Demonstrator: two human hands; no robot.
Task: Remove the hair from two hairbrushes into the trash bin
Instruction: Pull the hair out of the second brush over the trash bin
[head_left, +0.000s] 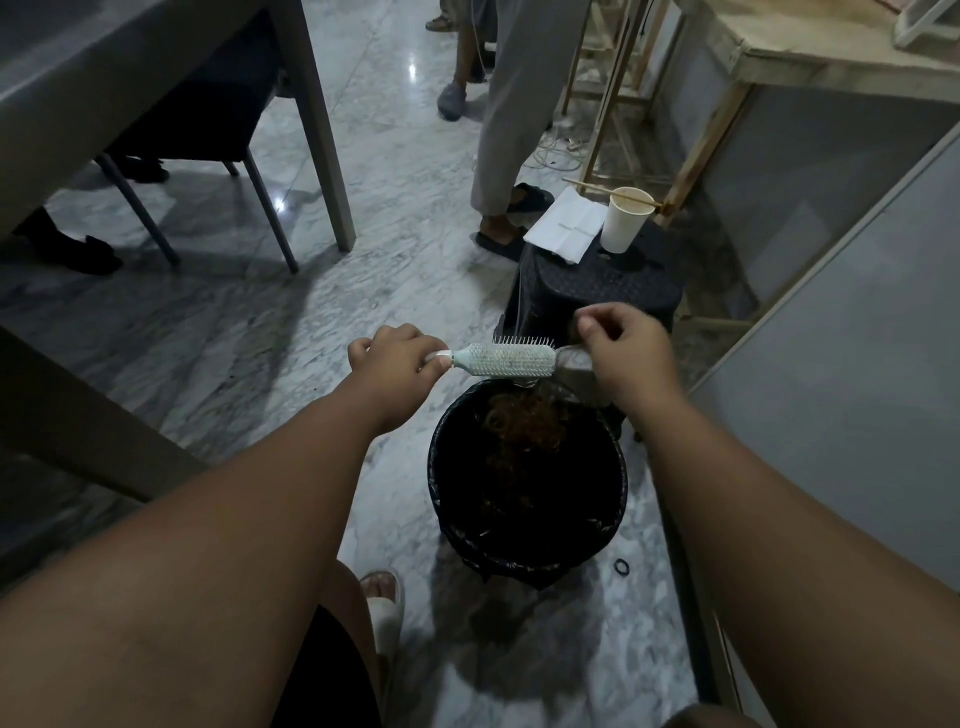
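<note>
A pale green hairbrush (506, 359) lies level above the far rim of the trash bin (618, 499), bristles pointing away from me. My left hand (397, 358) is shut on its handle. My right hand (623, 345) pinches a thin tuft of hair (570, 352) at the brush's tip. The bin has a black liner and holds a clump of reddish-brown hair (524, 421). Only one brush is in view.
Behind the bin stands a dark stool (597, 291) with a white paper cup (626, 221) and a folded paper (566, 223). A person's legs (506, 119) stand beyond it. A table leg (322, 130) and chair are to the left, a grey cabinet (857, 389) to the right. A black hair tie (622, 566) lies on the marble floor.
</note>
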